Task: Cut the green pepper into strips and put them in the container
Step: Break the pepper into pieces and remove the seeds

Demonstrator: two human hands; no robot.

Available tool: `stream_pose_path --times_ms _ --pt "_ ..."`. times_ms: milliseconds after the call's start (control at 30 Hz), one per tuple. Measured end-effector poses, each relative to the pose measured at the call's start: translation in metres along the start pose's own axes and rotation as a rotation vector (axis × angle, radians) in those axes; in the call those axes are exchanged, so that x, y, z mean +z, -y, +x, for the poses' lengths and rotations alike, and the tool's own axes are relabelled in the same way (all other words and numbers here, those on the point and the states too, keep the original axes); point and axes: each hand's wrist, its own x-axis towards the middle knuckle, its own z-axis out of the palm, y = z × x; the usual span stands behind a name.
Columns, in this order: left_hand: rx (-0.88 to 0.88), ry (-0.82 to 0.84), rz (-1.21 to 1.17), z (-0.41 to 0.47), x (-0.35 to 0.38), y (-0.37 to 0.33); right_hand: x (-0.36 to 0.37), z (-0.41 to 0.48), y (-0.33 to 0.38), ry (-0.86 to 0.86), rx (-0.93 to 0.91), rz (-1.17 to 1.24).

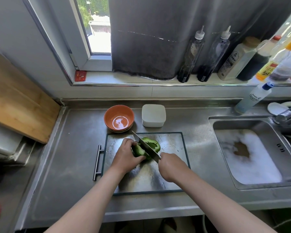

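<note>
One wide stainless steel worktop (74, 148) carries everything. On it lies a flat steel cutting board with a dark frame and a bar handle (171, 148). The green pepper (154, 145) is on the far half of this board, opened so that its hollow inside shows. Beyond the board stand an orange round bowl (119, 118) and a white square plastic box (153, 116), near each other; which one is the container I cannot tell.

The left hand (126, 155) holds down the left part of the pepper with curled fingers. The right hand (170, 167) is clenched round the handle of a long steel knife (146, 146), whose blade lies across the pepper from far-left to near-right.

The pepper seems to lie with its long axis roughly left to right, so the blade crosses it at a slant. I judge it light, with a thin, firm wall and smooth skin that may slide on steel. Better to hold it from above, close to the cut, fingertips tucked back.
</note>
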Motion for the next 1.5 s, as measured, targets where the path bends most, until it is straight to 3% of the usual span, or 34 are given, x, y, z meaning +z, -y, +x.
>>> stream_pose_path --times_ms 500,933,1233,1333,1500 --pt "0.028 0.036 0.046 -0.006 0.003 0.015 0.046 0.023 -0.008 -0.041 -0.037 0.295" --pt "0.064 0.156 0.286 -0.018 -0.011 0.030 0.036 0.022 -0.021 -0.044 -0.066 0.277" --pt "-0.117 0.136 0.202 -0.038 -0.046 0.048 0.006 0.005 0.019 -0.128 -0.183 0.364" --pt "-0.217 0.071 0.053 -0.045 -0.043 0.053 0.010 -0.001 0.035 -0.118 -0.218 0.341" --pt "-0.196 0.051 -0.003 -0.054 -0.048 0.062 0.028 -0.013 0.051 -0.084 -0.204 0.338"
